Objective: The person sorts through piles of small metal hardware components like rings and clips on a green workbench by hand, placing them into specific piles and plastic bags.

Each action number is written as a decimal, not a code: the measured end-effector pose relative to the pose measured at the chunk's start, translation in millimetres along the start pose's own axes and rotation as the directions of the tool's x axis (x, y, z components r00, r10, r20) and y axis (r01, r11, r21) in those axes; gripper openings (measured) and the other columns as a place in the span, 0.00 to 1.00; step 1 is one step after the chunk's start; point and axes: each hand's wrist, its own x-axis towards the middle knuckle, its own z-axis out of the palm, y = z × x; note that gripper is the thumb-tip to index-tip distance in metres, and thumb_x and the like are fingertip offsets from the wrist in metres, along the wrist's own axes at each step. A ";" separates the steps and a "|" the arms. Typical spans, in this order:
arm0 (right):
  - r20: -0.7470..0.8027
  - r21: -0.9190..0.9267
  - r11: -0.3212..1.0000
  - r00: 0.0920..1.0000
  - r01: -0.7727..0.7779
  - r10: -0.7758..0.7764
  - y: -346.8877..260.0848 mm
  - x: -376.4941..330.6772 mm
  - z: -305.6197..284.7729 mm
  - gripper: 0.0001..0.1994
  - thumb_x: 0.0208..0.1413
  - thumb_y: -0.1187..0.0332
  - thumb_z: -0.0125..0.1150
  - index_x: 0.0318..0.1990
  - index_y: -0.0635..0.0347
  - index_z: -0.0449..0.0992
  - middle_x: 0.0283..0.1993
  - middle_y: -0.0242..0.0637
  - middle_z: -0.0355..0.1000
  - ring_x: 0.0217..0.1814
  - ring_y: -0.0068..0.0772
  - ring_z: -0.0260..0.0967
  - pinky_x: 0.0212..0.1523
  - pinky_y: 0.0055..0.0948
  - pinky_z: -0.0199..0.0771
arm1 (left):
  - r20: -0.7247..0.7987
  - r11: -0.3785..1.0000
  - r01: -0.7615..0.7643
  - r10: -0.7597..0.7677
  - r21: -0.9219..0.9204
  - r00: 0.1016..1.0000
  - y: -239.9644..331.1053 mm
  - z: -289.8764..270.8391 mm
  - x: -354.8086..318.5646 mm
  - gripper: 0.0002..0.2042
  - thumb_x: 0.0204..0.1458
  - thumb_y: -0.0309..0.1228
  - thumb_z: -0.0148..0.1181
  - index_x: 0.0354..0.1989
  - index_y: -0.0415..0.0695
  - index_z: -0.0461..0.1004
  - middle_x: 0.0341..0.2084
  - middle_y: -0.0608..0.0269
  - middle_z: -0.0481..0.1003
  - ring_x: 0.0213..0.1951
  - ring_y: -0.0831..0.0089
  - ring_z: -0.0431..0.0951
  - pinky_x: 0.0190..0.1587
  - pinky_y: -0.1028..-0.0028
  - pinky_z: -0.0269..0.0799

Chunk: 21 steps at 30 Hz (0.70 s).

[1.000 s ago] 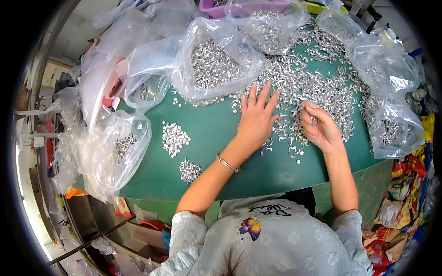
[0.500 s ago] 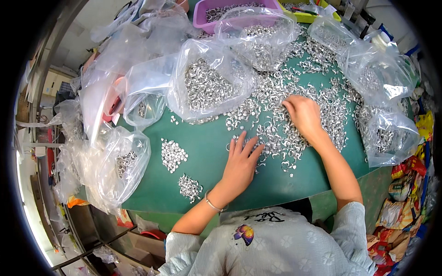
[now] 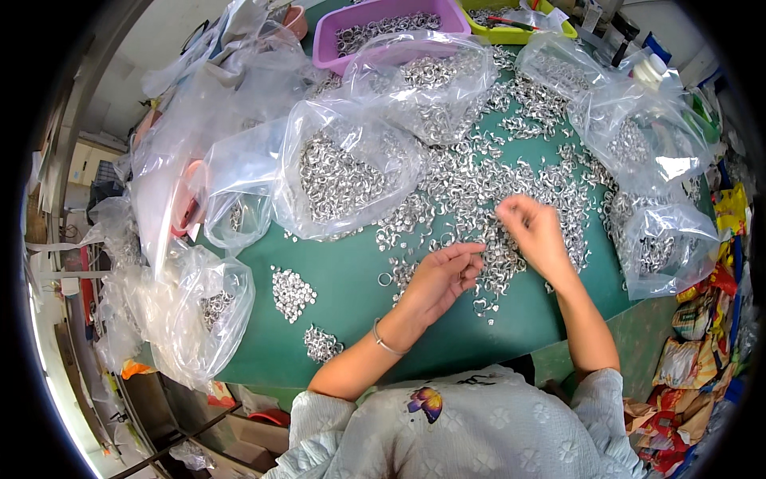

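Observation:
Small silvery curved metal pieces (image 3: 550,188) lie in a wide, loose spread over the green tabletop (image 3: 511,343). Above the near part of this spread is my left hand (image 3: 447,279), turned partly palm up, its fingers loosely stretched toward the right and slightly bent. I see nothing held in it. My right hand (image 3: 536,235) hovers just right of it, thumb and fingers drawn together; what is between them, if anything, is too small to make out. A single metal ring (image 3: 384,279) lies left of my left hand. Farther left are two small heaps, one of round pieces (image 3: 293,294) and one of curved pieces (image 3: 321,343).
Clear plastic bags of metal pieces stand behind the spread (image 3: 343,180), at the right (image 3: 662,247) and at the left (image 3: 211,307). A purple bin (image 3: 325,49) and a yellow-green bin (image 3: 503,33) stand at the back. Colourful packages (image 3: 694,327) lie beyond the right edge.
My left hand has lifted from the tabletop and turned over, moving right toward the other hand. My right hand has drawn back slightly from the pile. The view has shifted a little.

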 end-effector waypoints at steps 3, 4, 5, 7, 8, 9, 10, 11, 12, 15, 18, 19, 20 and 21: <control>-0.071 -0.377 0.916 0.982 0.138 -0.177 11.8 21.9 -1.1 0.09 0.54 0.66 0.63 0.41 0.58 0.78 0.16 0.38 0.69 0.16 0.37 0.66 0.21 0.36 0.65 | -0.051 1.000 -0.007 0.008 0.013 0.999 4.6 0.3 -5.2 0.13 0.61 0.27 0.49 0.52 0.37 0.70 0.34 0.66 0.73 0.35 0.79 0.72 0.39 0.78 0.69; -0.063 -0.468 0.865 0.969 0.184 -0.240 14.6 24.4 1.9 0.10 0.54 0.66 0.63 0.43 0.57 0.78 0.16 0.38 0.70 0.16 0.38 0.67 0.21 0.36 0.65 | -0.075 0.999 -0.021 0.018 -0.039 0.997 2.6 -2.8 -5.3 0.13 0.61 0.27 0.49 0.52 0.37 0.70 0.34 0.66 0.74 0.35 0.78 0.72 0.40 0.78 0.69; -0.011 -0.500 0.836 0.964 0.225 -0.266 19.9 23.8 7.8 0.13 0.53 0.63 0.63 0.46 0.54 0.76 0.20 0.42 0.72 0.21 0.49 0.71 0.24 0.43 0.68 | -0.099 0.995 -0.034 0.025 -0.089 0.995 1.2 -4.8 -6.4 0.13 0.60 0.26 0.50 0.52 0.37 0.70 0.35 0.66 0.74 0.36 0.78 0.72 0.41 0.78 0.69; 0.131 -0.593 0.772 0.973 0.229 -0.189 11.4 8.5 15.8 0.13 0.55 0.64 0.61 0.47 0.54 0.76 0.20 0.45 0.73 0.22 0.48 0.73 0.24 0.44 0.70 | -0.205 0.989 -0.091 0.067 -0.112 0.977 6.0 4.0 -14.5 0.14 0.59 0.24 0.50 0.53 0.37 0.69 0.36 0.64 0.74 0.37 0.76 0.72 0.42 0.76 0.69; 0.163 -0.610 0.760 0.974 0.224 -0.157 9.4 -1.6 17.6 0.13 0.55 0.64 0.60 0.47 0.54 0.76 0.20 0.46 0.73 0.22 0.48 0.73 0.24 0.44 0.70 | -0.256 0.986 -0.120 0.086 -0.120 0.963 8.4 6.8 -17.3 0.14 0.58 0.24 0.50 0.53 0.36 0.69 0.37 0.64 0.75 0.38 0.75 0.72 0.43 0.76 0.69; 0.243 -0.567 0.780 0.958 0.267 -0.151 7.9 -13.4 15.0 0.13 0.55 0.64 0.60 0.47 0.54 0.75 0.20 0.46 0.73 0.21 0.48 0.72 0.24 0.44 0.70 | -0.260 0.983 -0.127 0.089 -0.135 0.961 9.2 4.7 -21.1 0.14 0.58 0.23 0.50 0.53 0.36 0.69 0.37 0.63 0.75 0.38 0.75 0.73 0.43 0.75 0.69; 0.323 -0.519 0.798 0.935 0.305 -0.147 5.1 -22.4 9.6 0.13 0.56 0.65 0.59 0.48 0.55 0.75 0.20 0.46 0.73 0.20 0.49 0.72 0.23 0.43 0.70 | -0.265 0.979 -0.135 0.091 -0.152 0.960 10.5 2.2 -23.9 0.15 0.57 0.23 0.50 0.53 0.36 0.69 0.38 0.62 0.75 0.38 0.74 0.73 0.43 0.74 0.69; 0.383 -0.436 0.849 0.915 0.298 -0.124 -0.5 -28.0 0.3 0.11 0.57 0.66 0.58 0.45 0.58 0.76 0.25 0.48 0.74 0.24 0.50 0.72 0.25 0.41 0.70 | -0.270 0.975 -0.142 0.093 -0.169 0.958 11.6 0.3 -25.4 0.15 0.57 0.22 0.50 0.53 0.36 0.69 0.38 0.61 0.75 0.39 0.73 0.73 0.44 0.74 0.69; 0.317 -0.360 0.894 0.937 0.265 -0.150 6.7 -29.0 -7.1 0.10 0.58 0.66 0.57 0.44 0.59 0.77 0.25 0.49 0.74 0.25 0.51 0.72 0.26 0.41 0.70 | -0.242 0.974 -0.143 0.098 -0.177 0.965 11.5 -0.1 -25.1 0.15 0.57 0.22 0.50 0.53 0.36 0.69 0.39 0.61 0.75 0.39 0.73 0.73 0.44 0.73 0.70; 0.117 -0.128 0.992 0.993 -0.015 0.030 23.7 -20.5 -35.3 0.10 0.60 0.66 0.54 0.36 0.63 0.79 0.32 0.50 0.75 0.30 0.52 0.72 0.32 0.37 0.72 | -0.197 0.971 -0.143 0.104 -0.194 0.975 9.6 -8.4 -21.4 0.15 0.56 0.21 0.51 0.52 0.36 0.69 0.40 0.60 0.75 0.40 0.72 0.74 0.45 0.73 0.71; -0.189 -0.140 0.985 0.974 0.099 -0.125 58.0 6.1 -55.2 0.09 0.59 0.65 0.57 0.38 0.58 0.80 0.31 0.47 0.76 0.28 0.50 0.71 0.30 0.35 0.71 | -0.202 0.976 -0.116 0.077 -0.184 0.976 5.1 -3.1 -16.8 0.14 0.56 0.21 0.51 0.52 0.36 0.69 0.40 0.61 0.75 0.40 0.72 0.74 0.45 0.73 0.71; -0.142 -0.236 0.971 0.987 0.038 -0.073 49.6 15.8 -56.0 0.08 0.58 0.65 0.58 0.39 0.57 0.79 0.31 0.46 0.76 0.27 0.49 0.71 0.30 0.36 0.71 | -0.201 0.977 -0.108 0.070 -0.183 0.977 4.5 -1.6 -15.7 0.14 0.56 0.21 0.51 0.52 0.36 0.69 0.40 0.61 0.75 0.40 0.72 0.74 0.45 0.74 0.71; -0.099 -0.333 0.943 0.995 -0.018 -0.016 36.8 24.9 -55.5 0.08 0.57 0.65 0.59 0.40 0.56 0.79 0.30 0.44 0.76 0.26 0.49 0.71 0.29 0.37 0.71 | -0.201 0.978 -0.101 0.064 -0.183 0.978 4.0 0.2 -14.7 0.14 0.56 0.21 0.51 0.51 0.36 0.69 0.39 0.61 0.74 0.40 0.72 0.74 0.45 0.74 0.71; -0.068 -0.429 0.901 0.997 -0.072 0.048 29.0 31.1 -56.8 0.08 0.56 0.65 0.60 0.40 0.56 0.79 0.30 0.42 0.77 0.26 0.49 0.71 0.28 0.37 0.71 | -0.196 0.979 -0.089 0.053 -0.181 0.979 4.0 2.9 -12.9 0.14 0.56 0.21 0.51 0.51 0.36 0.69 0.39 0.61 0.74 0.40 0.72 0.74 0.45 0.74 0.72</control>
